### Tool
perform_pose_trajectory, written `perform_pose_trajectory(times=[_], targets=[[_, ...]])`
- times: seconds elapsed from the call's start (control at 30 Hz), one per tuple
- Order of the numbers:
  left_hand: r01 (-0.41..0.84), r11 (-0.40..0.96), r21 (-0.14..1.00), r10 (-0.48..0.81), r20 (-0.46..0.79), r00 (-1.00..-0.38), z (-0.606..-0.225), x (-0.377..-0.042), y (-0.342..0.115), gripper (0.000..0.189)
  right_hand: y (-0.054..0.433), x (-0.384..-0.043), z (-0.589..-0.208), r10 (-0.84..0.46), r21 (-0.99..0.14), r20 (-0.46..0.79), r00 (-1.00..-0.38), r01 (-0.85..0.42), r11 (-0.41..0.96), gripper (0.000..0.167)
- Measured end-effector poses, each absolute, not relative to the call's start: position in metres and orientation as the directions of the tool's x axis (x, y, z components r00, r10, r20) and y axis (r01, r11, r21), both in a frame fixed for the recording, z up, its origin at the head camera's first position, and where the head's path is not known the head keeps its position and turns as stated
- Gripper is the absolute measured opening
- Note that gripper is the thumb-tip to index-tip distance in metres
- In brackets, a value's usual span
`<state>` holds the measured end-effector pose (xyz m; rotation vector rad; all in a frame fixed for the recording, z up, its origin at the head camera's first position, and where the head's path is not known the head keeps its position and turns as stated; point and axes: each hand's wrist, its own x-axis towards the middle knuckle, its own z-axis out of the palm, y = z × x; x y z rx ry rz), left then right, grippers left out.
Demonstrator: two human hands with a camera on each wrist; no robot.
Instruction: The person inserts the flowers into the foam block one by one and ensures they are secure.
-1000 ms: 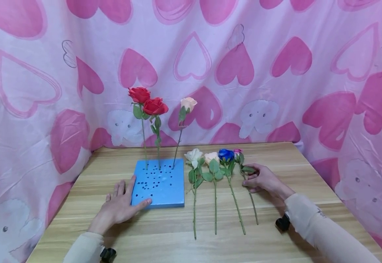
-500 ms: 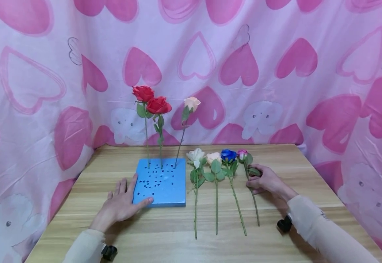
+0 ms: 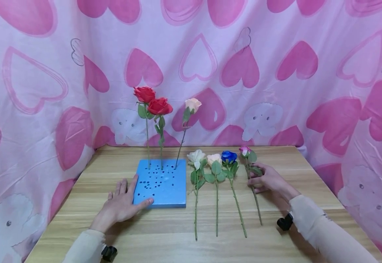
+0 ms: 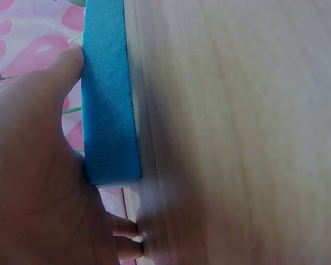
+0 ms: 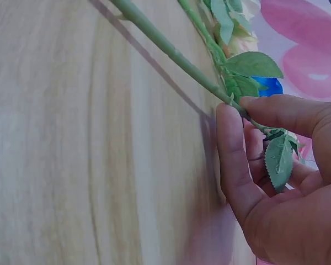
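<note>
My right hand pinches the stem of a pink rose between thumb and fingers. In the right wrist view the green stem stands a little off the table, with its shadow beside it. My left hand lies at the left front corner of a blue foam block, fingers spread along its side and thumb on its front edge. Two red roses and a pale peach rose stand upright in the block's back holes.
Between the block and my right hand lie a white rose, a peach rose and a blue rose, side by side with stems toward me. A pink heart-patterned curtain hangs behind the wooden table.
The pink rose has shifted slightly right, away from the blue rose, and its stem is now raised in my right hand. My left hand stays at the block. The view has shifted slightly.
</note>
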<state>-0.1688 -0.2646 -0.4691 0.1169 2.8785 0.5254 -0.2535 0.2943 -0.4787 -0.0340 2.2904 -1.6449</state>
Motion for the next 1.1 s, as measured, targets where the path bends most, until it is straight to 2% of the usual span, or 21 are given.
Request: perform_pose_trajectory(times=[0.47,0.77,1.1], targets=[[0.037,0.934,0.355,0.115,-0.202,-0.973,-0.471,-0.170,-0.265,0.126,0.291,-0.253,-0.462,-0.226,-0.950,-0.213,-0.951,0.147,0.276,0.078],[0.039,0.934,0.356,0.117,-0.201,-0.973,-0.470,-0.170,-0.265,0.126,0.292,-0.256,-0.448,-0.200,-0.956,-0.183,-0.963,0.127,0.263,0.087],[0.045,0.934,0.355,0.123,-0.200,-0.972,-0.470,-0.169,-0.265,0.126,0.294,-0.263,-0.428,-0.217,-0.976,-0.082,-0.973,0.034,0.215,0.091]])
